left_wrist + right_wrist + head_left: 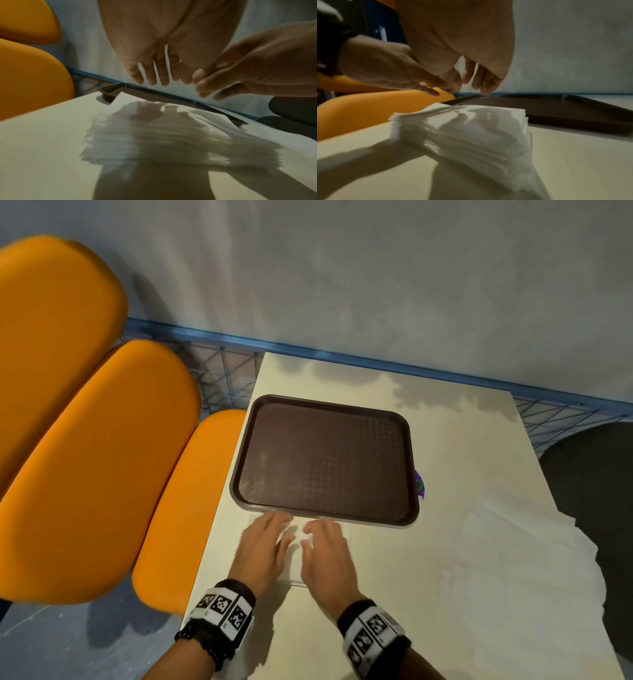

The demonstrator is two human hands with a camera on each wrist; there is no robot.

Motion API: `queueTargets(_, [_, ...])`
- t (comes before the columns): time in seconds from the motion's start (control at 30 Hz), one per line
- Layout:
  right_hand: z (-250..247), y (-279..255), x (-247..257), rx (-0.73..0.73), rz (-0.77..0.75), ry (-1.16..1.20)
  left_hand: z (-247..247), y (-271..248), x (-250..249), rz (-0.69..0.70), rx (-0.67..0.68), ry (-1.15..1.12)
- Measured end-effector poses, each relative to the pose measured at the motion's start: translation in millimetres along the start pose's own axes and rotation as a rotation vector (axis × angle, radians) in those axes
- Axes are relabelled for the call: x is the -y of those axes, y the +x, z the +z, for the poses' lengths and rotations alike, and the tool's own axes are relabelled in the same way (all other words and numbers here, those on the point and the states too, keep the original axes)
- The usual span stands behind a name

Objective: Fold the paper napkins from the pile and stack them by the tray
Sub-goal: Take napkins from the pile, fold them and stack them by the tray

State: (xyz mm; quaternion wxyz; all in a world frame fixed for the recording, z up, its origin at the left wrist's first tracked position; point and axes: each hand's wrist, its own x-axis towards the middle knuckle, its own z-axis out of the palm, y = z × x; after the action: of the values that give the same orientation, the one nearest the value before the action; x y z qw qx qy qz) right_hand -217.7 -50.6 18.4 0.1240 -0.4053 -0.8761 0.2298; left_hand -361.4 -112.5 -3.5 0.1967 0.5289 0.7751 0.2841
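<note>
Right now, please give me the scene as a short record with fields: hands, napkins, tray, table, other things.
left hand: above the folded stack, fingers straight, holding nothing
right hand: beside the left hand, over the same stack, fingers relaxed
folded stack: white napkins, on the table against the tray's near edge
tray: dark brown, nothing on it
unfolded napkins: spread at the table's right side
table: cream top
chairs: orange, left of the table

White napkin stack (464, 132) lies just beside the empty brown tray (325, 460).
</note>
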Motion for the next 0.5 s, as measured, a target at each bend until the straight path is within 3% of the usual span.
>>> queueTargets(0.17, [34.2,-3.3,-13.5,0.372,0.064,-0.156,26.1,-4.5,17.7,-0.052,0.318,0.014])
queueTargets(0.27, [43.9,-18.1,-25.3,0.342,0.104,-0.274,32.3,-11.1,28.1,-0.005,0.357,0.088])
queueTargets(0.5, [53.6,-24.4,-33.8,0.26,0.234,-0.307,38.4,-7.7,34.5,0.011,0.407,0.377])
